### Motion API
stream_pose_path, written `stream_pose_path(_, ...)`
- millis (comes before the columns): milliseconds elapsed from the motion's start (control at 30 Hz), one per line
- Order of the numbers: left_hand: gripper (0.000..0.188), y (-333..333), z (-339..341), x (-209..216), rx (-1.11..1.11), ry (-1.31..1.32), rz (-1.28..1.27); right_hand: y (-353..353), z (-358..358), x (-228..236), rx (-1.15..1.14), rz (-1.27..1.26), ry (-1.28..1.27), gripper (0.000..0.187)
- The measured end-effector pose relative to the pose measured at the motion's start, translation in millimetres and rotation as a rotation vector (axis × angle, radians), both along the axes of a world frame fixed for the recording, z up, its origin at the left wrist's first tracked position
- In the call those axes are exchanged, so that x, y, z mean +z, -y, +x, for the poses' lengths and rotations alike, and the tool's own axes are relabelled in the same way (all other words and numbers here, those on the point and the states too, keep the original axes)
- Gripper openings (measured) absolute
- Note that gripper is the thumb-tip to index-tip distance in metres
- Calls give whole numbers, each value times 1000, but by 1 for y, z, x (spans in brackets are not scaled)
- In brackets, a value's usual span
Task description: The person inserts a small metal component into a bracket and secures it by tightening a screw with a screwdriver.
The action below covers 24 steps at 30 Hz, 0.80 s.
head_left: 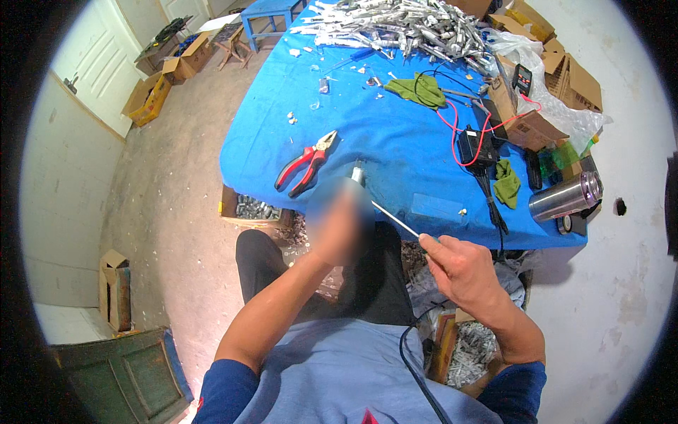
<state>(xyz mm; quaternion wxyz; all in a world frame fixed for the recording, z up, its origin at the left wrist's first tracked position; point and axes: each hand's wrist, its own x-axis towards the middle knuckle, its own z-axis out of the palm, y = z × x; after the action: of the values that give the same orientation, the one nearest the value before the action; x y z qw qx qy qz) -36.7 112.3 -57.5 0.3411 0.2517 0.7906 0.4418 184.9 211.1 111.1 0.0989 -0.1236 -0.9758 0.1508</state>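
My left hand (pixel 337 222), blurred over, is at the front edge of the blue-covered table (pixel 261 106). From its top sticks a small white and silver cylindrical piece (pixel 358 174) with thin prongs, which it grips; the fingers themselves are smeared. My right hand (pixel 462 265) is closed around the handle of a screwdriver (pixel 395 219), just off the table's front edge. Its thin metal shaft slants up and left, the tip end close beside my left hand. Pliers with red and black handles (pixel 308 164) lie on the cloth left of the piece, jaws slightly apart.
A heap of slim silver-white parts (pixel 402 25) covers the table's far end. On the right are a black power adapter (pixel 477 146) with red wires, green cloths (pixel 417 90), a steel flask (pixel 565 196) and cardboard boxes (pixel 575 83). A box of metal pieces (pixel 254 210) stands below the left edge.
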Motion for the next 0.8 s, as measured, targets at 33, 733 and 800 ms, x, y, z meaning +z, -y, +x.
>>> stream_pose_path(33, 12, -1, 1, 0, 4, -17, 18, 4, -1, 5, 2, 67, 28, 33)
stream_pose_path(733, 89, -9, 3, -13, 218, 155, -96, -5, 7, 0, -41, -121, -34, 27)
stream_pose_path(800, 88, -9, 4, -10, 227, 163, -95, -7, 9, -5, -51, -132, -58, 27)
